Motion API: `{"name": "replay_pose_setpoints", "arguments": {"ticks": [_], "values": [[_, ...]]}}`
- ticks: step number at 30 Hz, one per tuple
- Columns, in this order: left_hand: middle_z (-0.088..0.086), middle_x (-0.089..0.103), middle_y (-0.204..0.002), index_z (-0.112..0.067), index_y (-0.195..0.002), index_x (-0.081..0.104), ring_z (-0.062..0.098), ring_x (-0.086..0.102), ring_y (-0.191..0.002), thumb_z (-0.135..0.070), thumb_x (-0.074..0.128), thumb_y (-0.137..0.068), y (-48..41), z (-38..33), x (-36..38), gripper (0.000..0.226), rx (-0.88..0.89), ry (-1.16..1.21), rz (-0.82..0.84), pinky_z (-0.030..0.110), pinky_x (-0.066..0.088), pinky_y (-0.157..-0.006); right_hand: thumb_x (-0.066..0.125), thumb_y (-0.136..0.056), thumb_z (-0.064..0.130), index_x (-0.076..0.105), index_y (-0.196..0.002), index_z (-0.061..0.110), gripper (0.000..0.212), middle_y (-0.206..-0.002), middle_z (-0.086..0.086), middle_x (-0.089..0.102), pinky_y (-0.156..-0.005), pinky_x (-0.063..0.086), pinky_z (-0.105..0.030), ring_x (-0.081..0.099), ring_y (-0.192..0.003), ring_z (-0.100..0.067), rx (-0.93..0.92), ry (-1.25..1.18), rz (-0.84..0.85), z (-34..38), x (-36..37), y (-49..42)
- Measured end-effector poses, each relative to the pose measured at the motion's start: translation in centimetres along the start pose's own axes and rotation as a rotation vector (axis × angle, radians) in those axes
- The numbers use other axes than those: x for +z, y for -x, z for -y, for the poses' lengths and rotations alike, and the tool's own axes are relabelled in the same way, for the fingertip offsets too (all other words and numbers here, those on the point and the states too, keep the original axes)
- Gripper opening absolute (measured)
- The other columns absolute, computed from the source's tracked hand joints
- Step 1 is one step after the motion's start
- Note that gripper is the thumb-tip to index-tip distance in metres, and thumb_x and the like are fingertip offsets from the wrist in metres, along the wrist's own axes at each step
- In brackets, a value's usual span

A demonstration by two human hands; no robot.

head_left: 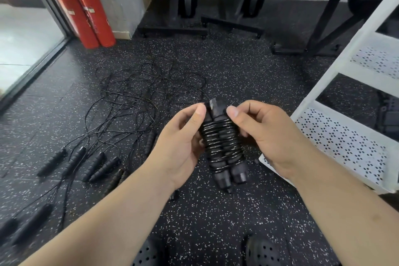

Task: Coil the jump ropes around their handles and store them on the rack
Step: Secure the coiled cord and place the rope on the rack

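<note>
A black jump rope (222,147) is wound tightly around its two handles, which lie side by side as one bundle in front of me. My left hand (183,142) grips the bundle from the left, thumb near its top end. My right hand (261,134) pinches the upper right side with thumb and fingers. A tangle of loose black ropes (146,90) lies on the floor beyond, with several handles (95,164) at the left. The white perforated rack (345,136) stands to the right.
Two red fire extinguishers (86,11) lean at the wall corner beside a glass door (23,45). Black gym machine bases (177,26) stand at the back. My black shoes (259,252) show at the bottom on the speckled rubber floor.
</note>
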State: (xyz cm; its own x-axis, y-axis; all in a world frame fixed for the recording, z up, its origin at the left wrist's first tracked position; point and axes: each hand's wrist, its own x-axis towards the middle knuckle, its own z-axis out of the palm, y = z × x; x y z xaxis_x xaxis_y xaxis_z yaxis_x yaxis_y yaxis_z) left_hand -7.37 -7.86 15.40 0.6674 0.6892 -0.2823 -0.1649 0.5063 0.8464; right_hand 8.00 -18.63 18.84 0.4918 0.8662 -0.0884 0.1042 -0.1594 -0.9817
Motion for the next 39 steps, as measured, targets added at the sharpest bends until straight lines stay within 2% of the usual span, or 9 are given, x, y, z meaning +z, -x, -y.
{"name": "replay_pose_setpoints", "arguments": {"ticks": [4,8,11,13,18,23,27,33,39], "values": [[0.008,0.077,-0.124,-0.025,-0.123,0.075,0.032,0.071,-0.123,-0.039,0.058,-0.109,0.7,0.2,1.3,0.027,-0.003,-0.064,-0.098,0.057,0.054,-0.108,0.077,-0.094,0.037,0.064,-0.078,0.017,0.029,-0.063,0.006,0.058,-0.065,0.044,-0.018,0.050,-0.064,-0.010,-0.046,0.042,0.020,-0.2,1.7,0.6],[-0.011,0.081,-0.100,-0.048,-0.097,0.080,0.008,0.077,-0.098,-0.065,0.040,-0.106,1.2,0.4,2.3,0.044,-0.048,-0.290,-0.128,0.038,0.058,-0.093,0.080,-0.093,0.036,0.063,-0.081,0.015,0.031,-0.067,-0.001,0.064,-0.062,0.048,-0.021,0.057,-0.061,-0.008,-0.090,0.091,-0.043,-0.5,3.1,1.3],[-0.019,0.080,-0.104,-0.057,-0.100,0.077,0.000,0.074,-0.101,-0.081,0.034,-0.098,1.4,0.6,2.6,0.050,-0.101,-0.309,-0.136,0.035,0.055,-0.101,0.080,-0.094,0.039,0.062,-0.081,0.020,0.029,-0.072,-0.007,0.066,-0.061,0.050,-0.032,0.057,-0.061,-0.017,-0.111,0.167,-0.082,-0.7,3.7,1.4],[-0.010,0.079,-0.113,-0.048,-0.113,0.077,0.012,0.074,-0.109,-0.089,0.038,-0.091,1.3,1.1,2.4,0.061,-0.140,-0.263,-0.150,0.043,0.056,-0.103,0.079,-0.095,0.039,0.062,-0.085,0.021,0.027,-0.074,-0.009,0.066,-0.064,0.052,-0.040,0.059,-0.065,-0.024,-0.116,0.188,-0.044,-0.4,3.5,1.2],[0.013,0.071,-0.087,-0.012,-0.119,0.075,0.027,0.068,-0.075,-0.082,0.065,-0.081,1.3,0.8,2.1,0.080,-0.196,-0.103,-0.038,0.036,0.055,-0.059,0.080,-0.093,0.024,0.069,-0.100,0.014,0.017,-0.074,-0.004,0.071,-0.060,0.054,-0.026,0.064,-0.064,-0.017,-0.021,0.083,0.240,2.1,1.0,1.1],[0.021,0.065,-0.093,0.006,-0.129,0.063,0.026,0.062,-0.072,-0.073,0.072,-0.085,1.6,0.7,2.3,0.092,-0.181,-0.008,0.069,0.034,0.052,-0.055,0.082,-0.083,0.025,0.072,-0.105,0.016,0.026,-0.084,-0.019,0.072,-0.048,0.043,-0.029,0.052,-0.056,-0.018,0.087,0.028,0.323,3.2,-1.5,1.6],[0.015,0.069,-0.110,-0.002,-0.140,0.061,0.025,0.065,-0.083,-0.071,0.075,-0.085,1.1,0.3,1.8,0.090,-0.153,0.101,0.111,0.041,0.056,-0.067,0.081,-0.083,0.017,0.080,-0.098,0.016,0.015,-0.083,-0.012,0.069,-0.054,0.047,-0.024,0.051,-0.059,-0.013,0.082,-0.087,0.131,3.0,-2.3,1.6],[0.020,0.069,-0.137,-0.014,-0.139,0.068,0.033,0.067,-0.122,-0.081,0.057,-0.090,0.6,0.3,1.2,0.083,-0.159,-0.008,0.160,0.054,0.049,-0.113,0.078,-0.088,0.018,0.080,-0.100,0.014,0.012,-0.093,-0.010,0.080,-0.058,0.051,-0.022,0.058,-0.064,-0.010,0.114,-0.318,-0.138,1.8,0.4,1.7],[0.013,0.076,-0.126,-0.011,-0.133,0.070,0.029,0.072,-0.122,-0.067,0.051,-0.098,0.2,0.2,1.5,0.069,-0.078,-0.010,-0.015,0.055,0.049,-0.114,0.082,-0.073,0.036,0.084,-0.106,0.017,0.038,-0.103,-0.010,0.080,-0.077,0.060,-0.022,0.073,-0.085,-0.015,0.058,-0.450,-0.102,2.1,1.4,2.3]]}}
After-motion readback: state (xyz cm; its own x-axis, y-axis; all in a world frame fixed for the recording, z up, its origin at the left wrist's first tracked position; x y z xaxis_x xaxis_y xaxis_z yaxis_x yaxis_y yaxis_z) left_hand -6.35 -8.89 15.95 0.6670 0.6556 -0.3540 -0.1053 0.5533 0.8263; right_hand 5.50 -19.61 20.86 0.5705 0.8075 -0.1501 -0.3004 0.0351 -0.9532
